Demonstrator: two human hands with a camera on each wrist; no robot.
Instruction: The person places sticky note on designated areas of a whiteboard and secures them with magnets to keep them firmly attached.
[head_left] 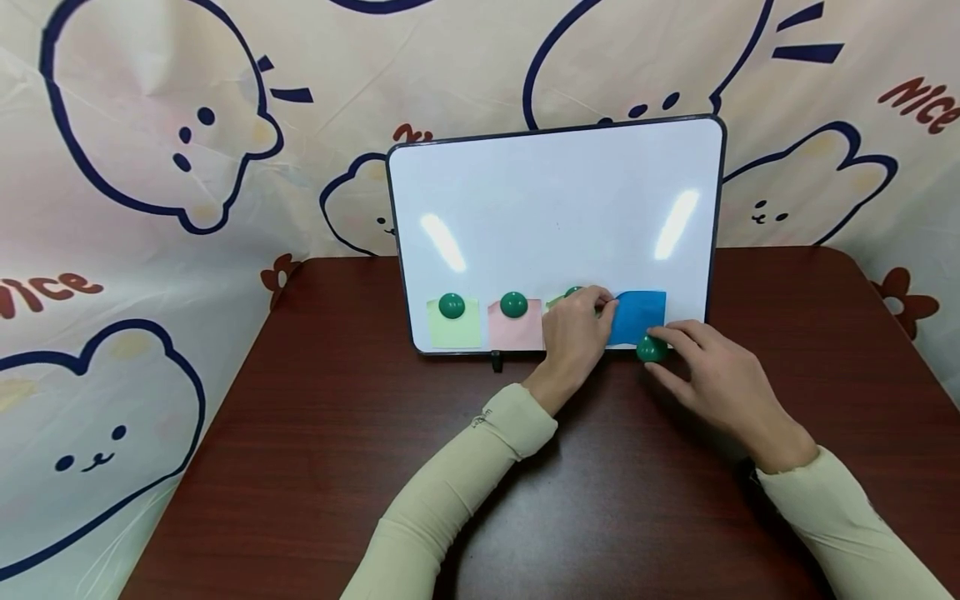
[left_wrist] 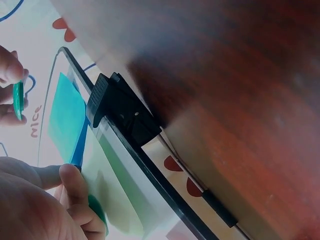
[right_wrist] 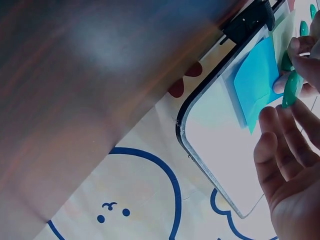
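A whiteboard (head_left: pixel 555 217) stands tilted back on the table. My left hand (head_left: pixel 576 329) pinches the left edge of a blue paper sheet (head_left: pixel 639 317) low on the board's right half. Its fingers partly cover a green sheet (left_wrist: pixel 112 192) and the green round magnet (head_left: pixel 573 291) on it. Between thumb and fingertips, my right hand (head_left: pixel 716 379) holds another green round magnet (head_left: pixel 652 348), in front of the blue sheet's lower right corner. In the right wrist view this magnet (right_wrist: pixel 290 90) shows edge-on, apart from the blue sheet.
To the left, a light green sheet (head_left: pixel 453 333) and a pink sheet (head_left: pixel 514 333) each sit under a green magnet. A black clip foot (left_wrist: pixel 125 110) with a metal rod grips the board's lower edge. Behind the brown table (head_left: pixel 315 467) hangs a cartoon-printed cloth (head_left: pixel 300 167).
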